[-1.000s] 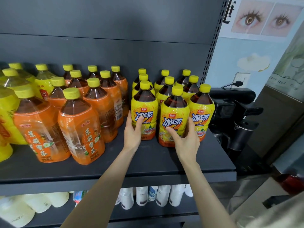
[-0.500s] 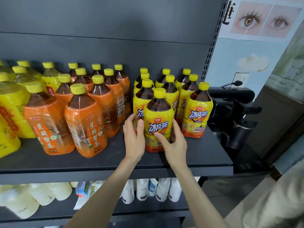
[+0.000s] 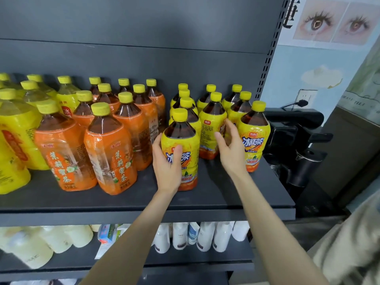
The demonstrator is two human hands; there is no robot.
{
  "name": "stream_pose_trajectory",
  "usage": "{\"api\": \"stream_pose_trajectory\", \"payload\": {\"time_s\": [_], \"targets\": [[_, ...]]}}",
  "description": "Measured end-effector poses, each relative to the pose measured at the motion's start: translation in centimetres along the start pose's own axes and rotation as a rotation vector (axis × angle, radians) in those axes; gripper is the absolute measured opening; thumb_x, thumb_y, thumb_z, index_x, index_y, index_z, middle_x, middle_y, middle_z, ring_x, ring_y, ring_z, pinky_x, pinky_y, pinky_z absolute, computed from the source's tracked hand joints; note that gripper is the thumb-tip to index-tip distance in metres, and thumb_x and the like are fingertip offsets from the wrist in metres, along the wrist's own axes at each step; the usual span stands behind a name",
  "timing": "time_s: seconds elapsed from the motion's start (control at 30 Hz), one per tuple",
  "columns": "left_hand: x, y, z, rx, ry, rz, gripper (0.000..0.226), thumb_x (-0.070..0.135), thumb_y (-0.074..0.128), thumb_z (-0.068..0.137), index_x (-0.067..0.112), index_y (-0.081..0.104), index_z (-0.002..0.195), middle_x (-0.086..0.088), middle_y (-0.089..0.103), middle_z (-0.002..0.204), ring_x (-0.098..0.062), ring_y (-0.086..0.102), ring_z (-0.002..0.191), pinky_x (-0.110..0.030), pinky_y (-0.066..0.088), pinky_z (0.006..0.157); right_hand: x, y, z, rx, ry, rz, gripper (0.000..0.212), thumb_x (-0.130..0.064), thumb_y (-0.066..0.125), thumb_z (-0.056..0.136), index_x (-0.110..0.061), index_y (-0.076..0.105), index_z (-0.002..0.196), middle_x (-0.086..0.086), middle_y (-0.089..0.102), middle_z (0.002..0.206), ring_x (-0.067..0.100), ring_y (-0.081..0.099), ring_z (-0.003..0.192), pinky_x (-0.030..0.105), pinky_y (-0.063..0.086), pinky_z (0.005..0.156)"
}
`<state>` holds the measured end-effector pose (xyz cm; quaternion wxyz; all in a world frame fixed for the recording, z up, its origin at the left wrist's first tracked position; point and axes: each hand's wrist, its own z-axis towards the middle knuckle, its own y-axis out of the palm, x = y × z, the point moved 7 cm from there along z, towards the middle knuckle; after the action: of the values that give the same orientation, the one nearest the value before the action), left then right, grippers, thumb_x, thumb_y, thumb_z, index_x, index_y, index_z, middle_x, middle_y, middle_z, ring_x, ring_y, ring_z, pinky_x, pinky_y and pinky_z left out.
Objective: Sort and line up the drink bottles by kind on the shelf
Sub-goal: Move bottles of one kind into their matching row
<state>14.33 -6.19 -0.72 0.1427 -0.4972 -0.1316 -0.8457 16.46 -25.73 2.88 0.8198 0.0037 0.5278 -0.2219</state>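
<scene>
Head view: left hand (image 3: 166,164) is gripping the front yellow-label bottle (image 3: 181,140); right of it, the right hand (image 3: 232,150), fingers loosely spread, is apparently touching a neighbouring bottle (image 3: 211,125).

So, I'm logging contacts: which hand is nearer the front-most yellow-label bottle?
Left. The left hand grips the front-most yellow-label bottle, thumb across its label; the right hand is apart, to its right.

Yellow-labelled tea bottles (image 3: 254,138) stand upright in three rows at the right of the shelf (image 3: 216,194); orange-labelled bottles (image 3: 111,153) stand upright just left.
</scene>
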Motion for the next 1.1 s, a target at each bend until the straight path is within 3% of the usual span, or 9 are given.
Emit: {"api": "stream_pose_trajectory", "payload": {"time_s": [0.17, 0.23, 0.4, 0.53, 0.73, 0.9, 1.1], "targets": [[-0.1, -0.2, -0.1, 0.039, 0.026, 0.043, 0.062, 0.056, 0.045, 0.084, 0.02, 0.039, 0.134, -0.008, 0.054, 0.128, -0.019, 0.055, 0.116, -0.042, 0.048, 0.096, -0.7, 1.1, 3.9, -0.089, -0.035, -0.173, 0.064, -0.011, 0.046, 0.1, -0.013, 0.011, 0.153, 0.006, 0.007, 0.162, 0.019, 0.003, 0.149, 0.035, 0.009, 0.12], [-0.2, -0.2, -0.1, 0.06, 0.029, 0.051, 0.061, 0.056, 0.045, 0.085, 0.02, 0.039, 0.134, -0.009, 0.055, 0.127, -0.02, 0.056, 0.115, -0.045, 0.049, 0.095, -0.5, 1.8, 4.7, -0.13, -0.033, -0.216, 0.063, -0.009, 0.043, 0.1, -0.014, 0.009, 0.153, 0.006, 0.003, 0.162, 0.021, -0.003, 0.149, 0.036, 0.006, 0.12], [-0.2, -0.2, -0.2, 0.097, 0.049, 0.054, 0.053, 0.055, 0.044, 0.086, 0.025, 0.039, 0.13, -0.012, 0.057, 0.123, -0.022, 0.058, 0.111, -0.043, 0.05, 0.092, -0.1, 2.1, 3.5, -0.1, -0.109, -0.333, 0.057, -0.01, 0.045, 0.1, -0.009, 0.019, 0.151, 0.009, 0.012, 0.16, 0.023, 0.008, 0.147, 0.028, 0.01, 0.116], [-0.3, -0.2, -0.3, 0.097, 0.063, 0.055, 0.053, 0.055, 0.043, 0.087, 0.024, 0.039, 0.13, -0.012, 0.058, 0.122, -0.021, 0.059, 0.11, -0.036, 0.051, 0.091, -0.9, 1.6, 2.6, -0.036, -0.172, -0.347, 0.054, -0.006, 0.047, 0.098, -0.005, 0.027, 0.148, 0.015, 0.019, 0.155, 0.027, 0.014, 0.145, 0.032, 0.014, 0.116], [-0.4, -0.3, -0.2, 0.09, 0.04, 0.04, 0.042, 0.059, 0.045, 0.086, 0.044, 0.037, 0.124, -0.011, 0.057, 0.125, -0.022, 0.057, 0.113, -0.048, 0.049, 0.093, -0.9, 2.3, 5.2, -0.156, -0.066, -0.285, 0.065, -0.012, 0.048, 0.099, -0.015, 0.011, 0.153, 0.013, 0.004, 0.161, 0.029, -0.003, 0.148, 0.042, 0.006, 0.12], [-0.4, -0.1, -0.1, 0.067, 0.041, 0.019, 0.049, 0.056, 0.046, 0.086, 0.032, 0.039, 0.128, -0.012, 0.057, 0.125, -0.021, 0.058, 0.112, -0.045, 0.051, 0.092, -1.3, 1.1, 3.4, 0.061, -0.181, -0.428, 0.056, -0.022, 0.06, 0.094, -0.006, 0.039, 0.142, 0.022, 0.034, 0.146, 0.034, 0.033, 0.136, 0.042, 0.036, 0.109], [-0.6, -0.1, -0.1, 0.062, 0.032, 0.001, 0.053, 0.055, 0.046, 0.085, 0.027, 0.039, 0.13, -0.013, 0.056, 0.126, -0.022, 0.058, 0.112, -0.039, 0.052, 0.091, -1.2, 1.1, 2.4, 0.091, -0.18, -0.584, 0.058, -0.02, 0.059, 0.094, -0.011, 0.035, 0.146, 0.026, 0.027, 0.15, 0.038, 0.026, 0.138, 0.04, 0.031, 0.108]]}}
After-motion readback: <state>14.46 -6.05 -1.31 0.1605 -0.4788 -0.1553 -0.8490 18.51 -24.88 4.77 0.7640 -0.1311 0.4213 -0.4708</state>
